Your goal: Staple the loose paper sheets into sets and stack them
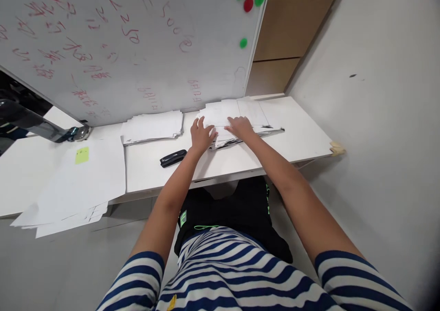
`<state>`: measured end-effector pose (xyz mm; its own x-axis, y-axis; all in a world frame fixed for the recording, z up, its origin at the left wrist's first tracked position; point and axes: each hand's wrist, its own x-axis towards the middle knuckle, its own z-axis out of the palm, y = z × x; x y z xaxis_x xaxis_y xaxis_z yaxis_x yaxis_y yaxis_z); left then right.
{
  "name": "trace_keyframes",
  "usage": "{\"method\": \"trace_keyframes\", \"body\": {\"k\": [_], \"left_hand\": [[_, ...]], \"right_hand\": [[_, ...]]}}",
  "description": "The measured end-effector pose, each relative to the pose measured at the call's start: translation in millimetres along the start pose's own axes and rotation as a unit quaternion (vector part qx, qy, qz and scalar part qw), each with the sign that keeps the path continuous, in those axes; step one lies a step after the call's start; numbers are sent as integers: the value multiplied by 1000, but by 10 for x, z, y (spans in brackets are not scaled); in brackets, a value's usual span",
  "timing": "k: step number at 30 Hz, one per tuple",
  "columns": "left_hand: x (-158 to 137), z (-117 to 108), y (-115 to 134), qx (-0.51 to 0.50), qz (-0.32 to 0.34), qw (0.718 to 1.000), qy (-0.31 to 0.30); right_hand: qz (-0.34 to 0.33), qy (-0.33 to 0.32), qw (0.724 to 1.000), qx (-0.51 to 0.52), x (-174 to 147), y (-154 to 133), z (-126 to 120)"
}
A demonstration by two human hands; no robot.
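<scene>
A stack of white paper sheets point(252, 111) lies on the white desk in front of me, with dark lines and marks along its near edge. My left hand point(202, 136) rests at the left side of this stack, fingers curved and apart. On top of the sheets is my right hand point(240, 126), its thumb and index finger apart and touching the paper; the other fingers are partly hidden. A black stapler point(173, 158) lies just left of my left wrist. Neither hand touches it.
Another paper pile point(153, 126) sits to the left. Farther left, large sheets point(82, 182) with a yellow-green sticky note point(82, 155) overhang the desk's front edge. A whiteboard point(154, 49) stands behind the desk point(295, 141). A wall point(374, 95) rises at right.
</scene>
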<state>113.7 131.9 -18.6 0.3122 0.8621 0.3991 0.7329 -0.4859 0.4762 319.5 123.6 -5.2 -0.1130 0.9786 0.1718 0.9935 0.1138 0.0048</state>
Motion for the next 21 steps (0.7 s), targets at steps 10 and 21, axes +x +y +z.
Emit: {"method": "trace_keyframes", "body": {"k": [10,21], "left_hand": [[41,202,-165,-37,23,999,-6],[161,416,225,3,-166,986,-21]], "right_hand": [[-11,4,1000,7,-17,77,-56],[-95,-6,994,-47,168,175,-30]]}}
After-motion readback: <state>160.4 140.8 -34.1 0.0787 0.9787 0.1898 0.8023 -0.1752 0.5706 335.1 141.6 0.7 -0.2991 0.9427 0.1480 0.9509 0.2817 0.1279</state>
